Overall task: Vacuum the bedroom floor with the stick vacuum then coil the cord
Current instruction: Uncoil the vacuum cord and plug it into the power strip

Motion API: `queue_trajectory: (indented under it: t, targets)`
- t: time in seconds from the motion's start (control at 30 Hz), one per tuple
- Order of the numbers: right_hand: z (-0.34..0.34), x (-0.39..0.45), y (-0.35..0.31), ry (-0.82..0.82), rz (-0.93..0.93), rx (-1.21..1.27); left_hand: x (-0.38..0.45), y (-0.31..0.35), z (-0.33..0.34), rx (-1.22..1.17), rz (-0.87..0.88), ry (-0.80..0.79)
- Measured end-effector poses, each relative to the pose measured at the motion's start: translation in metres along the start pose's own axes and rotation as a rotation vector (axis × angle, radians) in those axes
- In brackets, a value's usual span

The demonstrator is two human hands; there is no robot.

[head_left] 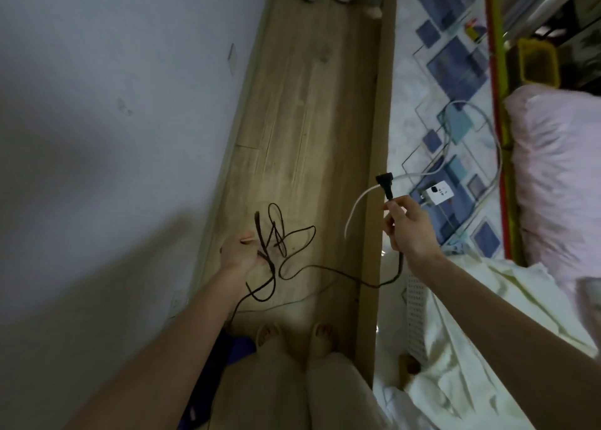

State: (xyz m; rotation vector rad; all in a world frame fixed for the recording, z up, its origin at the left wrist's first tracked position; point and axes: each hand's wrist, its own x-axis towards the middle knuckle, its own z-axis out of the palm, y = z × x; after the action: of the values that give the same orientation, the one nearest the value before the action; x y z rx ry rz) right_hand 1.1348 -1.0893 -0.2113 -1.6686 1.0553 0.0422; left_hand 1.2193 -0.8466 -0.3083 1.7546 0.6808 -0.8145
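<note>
Vacuum mostly hidden behind left arm; left hand grips loose cord loops, right hand pinches cord just below plug, plug pointing up-left.

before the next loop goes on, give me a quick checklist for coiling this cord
1. Plug free of the socket block: ok, it hangs in the air, held just below by the right hand.
2. Left hand has the loops: ok, several strands of cord pass through it.
3. Loops neat: not ok, they cross and tangle.
4. Slack between the hands free: ok, it sags above the floor.
5. White cable apart from the cord: cannot tell, it runs close by the plug.
</note>
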Motion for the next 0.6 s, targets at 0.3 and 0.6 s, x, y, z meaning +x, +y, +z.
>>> queue_trajectory:
  t: [0.3,0.6]
  targets:
    - [-0.068,0.025,-0.012,0.052,-0.082,-0.007,-0.017,0.053,0.052,0.751,0.3,-0.146]
    - [-0.149,0.106,-0.006,0.058,-0.031,0.692,-0.059,0.107,0.245,0.634,0.441,-0.868]
